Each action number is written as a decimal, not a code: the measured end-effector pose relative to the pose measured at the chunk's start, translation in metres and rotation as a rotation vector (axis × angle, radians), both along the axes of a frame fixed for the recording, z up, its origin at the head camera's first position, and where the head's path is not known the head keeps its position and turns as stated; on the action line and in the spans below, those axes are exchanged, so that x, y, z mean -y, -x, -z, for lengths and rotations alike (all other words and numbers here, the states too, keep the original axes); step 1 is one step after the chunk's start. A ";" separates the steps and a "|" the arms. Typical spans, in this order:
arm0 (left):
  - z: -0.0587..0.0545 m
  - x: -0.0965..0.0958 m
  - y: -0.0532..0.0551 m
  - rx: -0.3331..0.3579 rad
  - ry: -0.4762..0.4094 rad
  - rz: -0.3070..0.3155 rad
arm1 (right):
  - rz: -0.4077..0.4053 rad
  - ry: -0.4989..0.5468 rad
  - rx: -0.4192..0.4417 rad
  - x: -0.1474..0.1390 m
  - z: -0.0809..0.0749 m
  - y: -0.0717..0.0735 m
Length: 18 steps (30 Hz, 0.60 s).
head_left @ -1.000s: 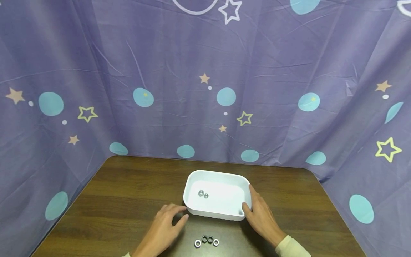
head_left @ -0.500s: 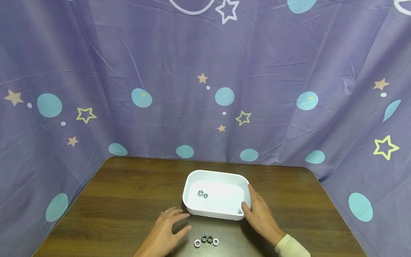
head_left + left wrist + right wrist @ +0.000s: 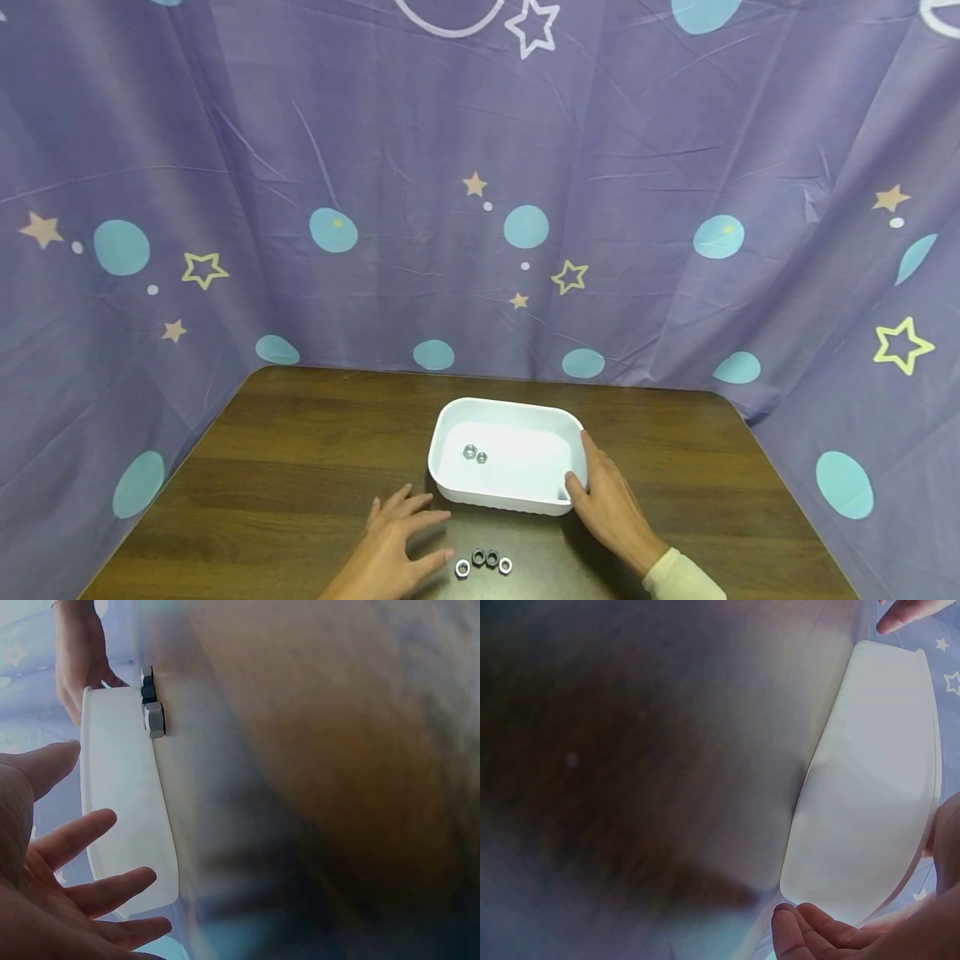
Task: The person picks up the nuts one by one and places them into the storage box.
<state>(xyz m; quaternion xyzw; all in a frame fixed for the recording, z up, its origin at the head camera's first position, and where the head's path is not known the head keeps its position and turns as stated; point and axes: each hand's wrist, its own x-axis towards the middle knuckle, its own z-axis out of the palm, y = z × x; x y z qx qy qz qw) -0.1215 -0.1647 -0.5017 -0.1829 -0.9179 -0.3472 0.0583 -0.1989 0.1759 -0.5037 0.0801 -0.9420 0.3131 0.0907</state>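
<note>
A white rectangular tray (image 3: 525, 467) rests on the table, two silver hex nuts (image 3: 470, 452) lying inside at its left. My right hand (image 3: 615, 510) grips the tray's right end, thumb over the rim and fingers along the outside wall; the right wrist view shows its fingertips (image 3: 817, 930) low against that end. In front of the tray, two black nuts (image 3: 485, 558) sit between two silver nuts (image 3: 462, 569) in a short row. My left hand (image 3: 386, 550) hovers left of this row with fingers spread, holding nothing, its thumb tip close to the nearest silver nut.
The brown wooden table (image 3: 315, 450) extends to both sides of the tray. A purple curtain (image 3: 420, 275) with stars and blue dots hangs behind and beside it.
My left hand has drawn back from the tray's near left corner toward the nuts, its fingers spreading wider. The right hand and tray have stayed in place.
</note>
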 end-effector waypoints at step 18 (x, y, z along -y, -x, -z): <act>0.006 -0.007 0.000 0.040 0.122 0.097 | 0.004 0.008 0.008 0.000 0.001 0.001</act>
